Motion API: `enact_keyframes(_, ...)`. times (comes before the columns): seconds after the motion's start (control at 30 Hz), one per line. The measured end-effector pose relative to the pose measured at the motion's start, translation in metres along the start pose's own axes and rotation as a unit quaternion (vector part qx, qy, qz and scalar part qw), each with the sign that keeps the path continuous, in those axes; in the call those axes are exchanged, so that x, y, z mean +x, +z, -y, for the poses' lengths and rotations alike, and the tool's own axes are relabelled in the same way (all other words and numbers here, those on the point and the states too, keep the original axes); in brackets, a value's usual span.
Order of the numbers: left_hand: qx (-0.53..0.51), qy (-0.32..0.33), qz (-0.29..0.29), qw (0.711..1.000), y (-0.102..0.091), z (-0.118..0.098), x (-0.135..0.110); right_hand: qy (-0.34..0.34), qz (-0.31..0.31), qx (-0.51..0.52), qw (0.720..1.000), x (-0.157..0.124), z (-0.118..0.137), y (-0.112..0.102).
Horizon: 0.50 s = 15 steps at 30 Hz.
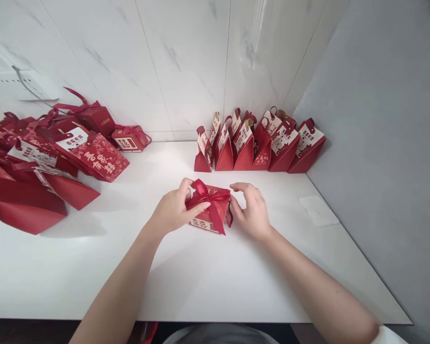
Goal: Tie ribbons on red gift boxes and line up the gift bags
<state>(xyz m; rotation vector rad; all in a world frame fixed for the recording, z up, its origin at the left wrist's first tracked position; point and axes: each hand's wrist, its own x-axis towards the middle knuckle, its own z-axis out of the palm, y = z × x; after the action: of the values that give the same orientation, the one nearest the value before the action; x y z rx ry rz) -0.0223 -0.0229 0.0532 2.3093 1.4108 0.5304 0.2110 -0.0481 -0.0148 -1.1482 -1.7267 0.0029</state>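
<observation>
A small red gift box (205, 220) with a pale printed label is at the middle of the white table, tied with a dark red ribbon bow (210, 197). My left hand (176, 208) grips its left side, the thumb lying across the bow and the fingers behind the box. At the box's right side is my right hand (251, 210), its thumb and forefinger apart, near a loop of dark red cord (230, 213). Whether the right thumb touches the box I cannot tell.
Several red gift boxes (241, 143) stand in a group against the tiled wall at the back right. A pile of red boxes and bags (103, 155) fills the left. A white paper (318, 210) lies at the right, beside the grey wall (387, 157).
</observation>
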Motion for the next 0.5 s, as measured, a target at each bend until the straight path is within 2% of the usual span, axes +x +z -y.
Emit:
enact_keyframes(0.03,0.018,0.014,-0.020,1.000,0.000,-0.001,-0.001,0.034,-0.013,0.007,0.999,0.001,-0.001,0.000)
enact_keyframes(0.1,0.040,0.075,-0.108,0.991,0.000,-0.003,0.000,0.068,-0.038,0.033,0.996,0.002,0.000,-0.002)
enact_keyframes(0.17,0.033,0.159,-0.198,0.967,0.001,-0.004,0.001,0.045,-0.054,0.046,0.996,0.004,0.003,-0.006)
enact_keyframes(0.23,0.014,0.229,-0.246,0.942,0.005,-0.005,0.004,-0.022,-0.056,0.026,0.998,0.004,0.009,-0.010)
enact_keyframes(0.3,0.008,0.271,-0.247,0.930,0.008,-0.004,0.006,-0.097,-0.042,-0.022,0.994,0.004,0.017,-0.013)
enact_keyframes(0.37,0.015,0.296,-0.232,0.927,0.012,-0.002,0.007,-0.138,-0.025,-0.075,0.987,0.003,0.024,-0.014)
enact_keyframes(0.5,0.034,0.309,-0.245,0.918,0.022,0.001,0.009,-0.117,-0.007,-0.141,0.983,0.003,0.030,-0.012)
